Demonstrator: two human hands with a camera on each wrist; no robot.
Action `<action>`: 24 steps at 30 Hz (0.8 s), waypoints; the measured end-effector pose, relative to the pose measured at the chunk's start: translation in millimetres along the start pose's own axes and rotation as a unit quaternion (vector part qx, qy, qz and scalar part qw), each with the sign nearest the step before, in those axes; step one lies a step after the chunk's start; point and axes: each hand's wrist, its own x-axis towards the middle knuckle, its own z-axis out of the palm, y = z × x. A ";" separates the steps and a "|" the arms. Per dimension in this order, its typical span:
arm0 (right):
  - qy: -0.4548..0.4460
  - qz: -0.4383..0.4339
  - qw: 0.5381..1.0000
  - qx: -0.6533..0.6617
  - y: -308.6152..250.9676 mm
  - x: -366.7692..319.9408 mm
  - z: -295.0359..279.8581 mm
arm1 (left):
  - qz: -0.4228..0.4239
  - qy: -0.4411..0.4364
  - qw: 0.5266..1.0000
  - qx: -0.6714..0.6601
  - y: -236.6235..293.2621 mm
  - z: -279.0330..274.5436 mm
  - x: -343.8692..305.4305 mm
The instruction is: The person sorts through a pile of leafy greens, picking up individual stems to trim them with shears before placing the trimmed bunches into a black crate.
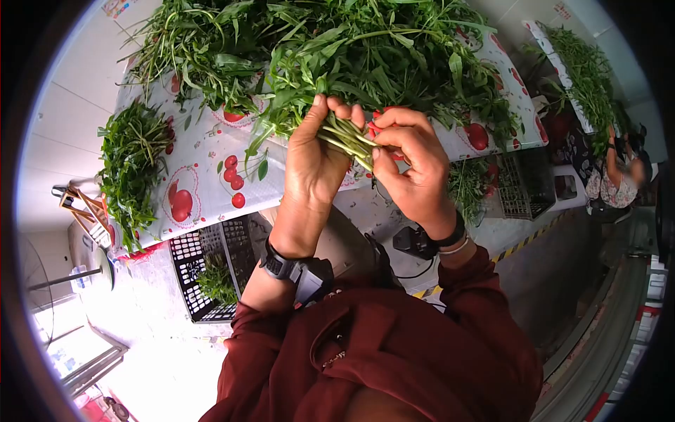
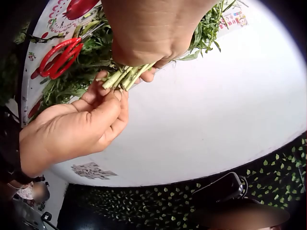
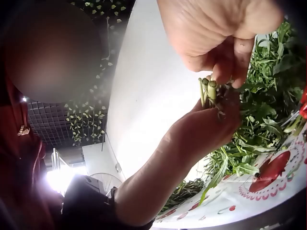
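— What do we see closest to us?

— Dark red sleeves [image 1: 394,352], then the left hand [image 1: 313,165] and the right hand [image 1: 415,169] held up side by side, nearly touching.

— And what is between them?

— A bunch of greens [image 1: 348,141]. It is in the air over the near edge of the tabletop [image 1: 204,151]. The cut stem ends point towards the right hand and the leaves hang over the pile behind.

— How does each grip look to us?

— The left grip is curled right round the stems, with the thumb on one side and the fingers folded over the other. The right grip is pinching the cut ends between thumb and fingertips.

— What do we find just past the hands?

— Red-handled scissors [image 2: 60,56] lie on the tabletop among the leaves. Behind them a big loose pile of greens [image 1: 365,49] covers most of the fruit-print cloth.

— And off to the side?

— A smaller heap [image 1: 130,165] sits apart at the left end. Below that edge, on the floor, a black crate [image 1: 193,264] holds a few sprigs.

— And farthest away?

— A seated person [image 1: 619,176] is beside a second table [image 1: 541,35] that also carries greens.
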 end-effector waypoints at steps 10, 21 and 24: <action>-0.033 0.160 0.969 0.183 9.9 -16.5 -5.7 | -0.010 -0.033 0.990 -0.138 5.6 -2.3 2.3; -0.125 0.337 0.864 0.352 1.7 -17.8 -2.9 | -0.007 -0.032 0.995 -0.098 2.0 0.7 0.1; -0.184 0.343 0.851 0.353 5.2 -16.1 -2.7 | -0.009 -0.035 0.995 -0.095 1.7 -2.8 -0.2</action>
